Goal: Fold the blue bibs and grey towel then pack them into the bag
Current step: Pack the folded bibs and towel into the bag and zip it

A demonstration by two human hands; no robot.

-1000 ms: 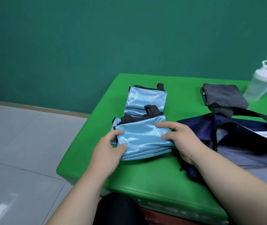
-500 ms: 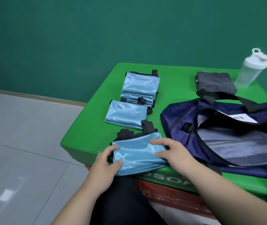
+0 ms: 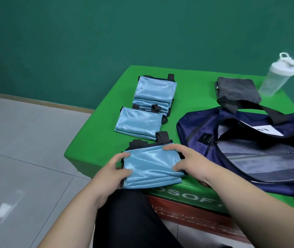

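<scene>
At the near edge of the green desk (image 3: 96,140), the near bibs (image 3: 153,167), a folded blue stack, were held between both hands, partly overhanging the edge above dark trousers (image 3: 124,221). The stack's left side was gripped by the left hand (image 3: 114,169), thumb on top and fingers curled round the edge. Its right side was pinched by the right hand (image 3: 183,161) in the same way. Whether the stack rested on the desk could not be told.

Just beyond, the middle bib (image 3: 139,124) was laid flat and folded, and behind it, touching, the far bibs (image 3: 153,90) were piled. To the right, the navy bag (image 3: 196,129) was spread on the desk with its zip open. Its black strap (image 3: 260,109) was draped over the near edge of the folded grey towel (image 3: 237,90). A clear bottle (image 3: 275,77) was stood just right of the towel, at the far corner.
</scene>
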